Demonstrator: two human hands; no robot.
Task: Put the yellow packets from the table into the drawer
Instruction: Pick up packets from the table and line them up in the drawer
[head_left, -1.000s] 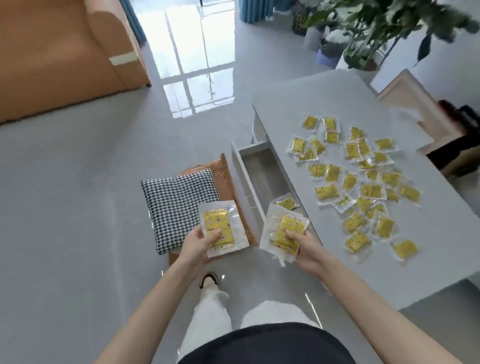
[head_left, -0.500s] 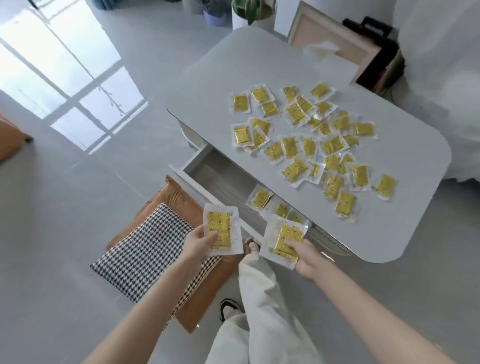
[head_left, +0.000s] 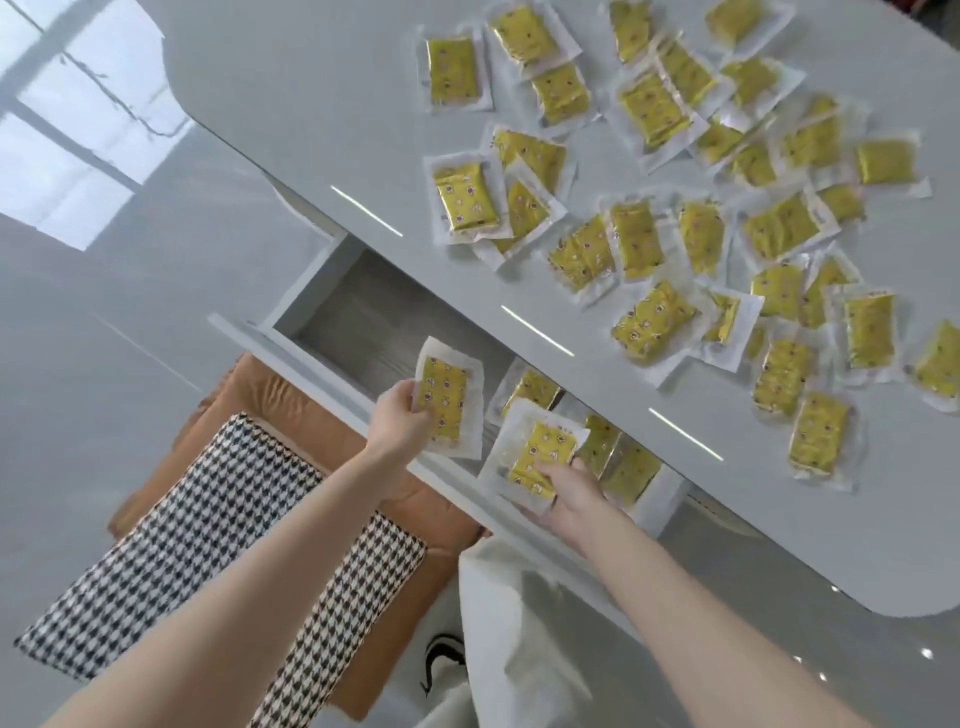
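Left hand (head_left: 397, 418) and right hand (head_left: 569, 491) each grip one yellow clear-edged plastic packet over open grey drawer (head_left: 363, 317). Approx. four packets inside drawer; majority remain on grey table (head_left: 311, 104) behind drawer. Early stage.

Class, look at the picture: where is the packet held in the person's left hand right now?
In the head view, lower centre: the left hand holds its packet over the open drawer, just left of the right hand's packet.

Bare forearms, white trousers (head_left: 498, 623), black-and-white shoe (head_left: 441, 660)
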